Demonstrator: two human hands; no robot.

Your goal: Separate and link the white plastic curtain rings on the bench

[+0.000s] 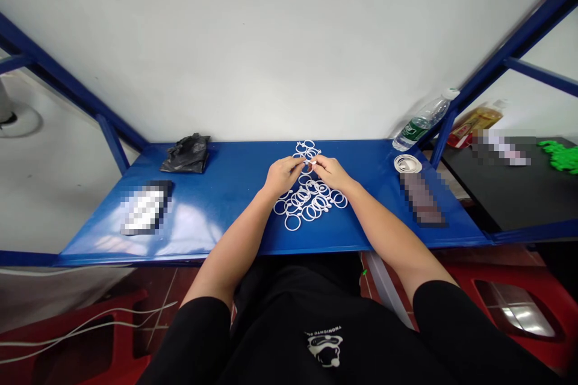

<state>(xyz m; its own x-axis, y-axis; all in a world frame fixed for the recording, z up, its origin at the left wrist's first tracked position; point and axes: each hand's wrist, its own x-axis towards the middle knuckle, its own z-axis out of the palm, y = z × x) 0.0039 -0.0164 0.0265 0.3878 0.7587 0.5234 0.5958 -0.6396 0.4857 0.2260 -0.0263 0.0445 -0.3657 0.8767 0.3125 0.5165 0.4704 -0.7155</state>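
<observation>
Several white rings (292, 222), each with a small knob, lie in a loose pile on the blue table (235, 192) in front of me. Over the far part of the pile, my left hand (284, 172) has its fingers pinched on a small white ring piece (310, 162). Close against it, my right hand (330, 171) pinches the same spot from the other side, thumb and forefinger together. The fingertips of both hands nearly meet and cover most of the piece. A few more rings (309, 145) lie just beyond the fingers.
A crumpled black plastic bag (187, 154) lies at the back left, with a blurred-out flat object (147, 207) nearer. At the right stand a water bottle (422, 123) and a white coil (407, 163), beside another blurred object (422, 200). Blue frame bars (112, 135) flank the table.
</observation>
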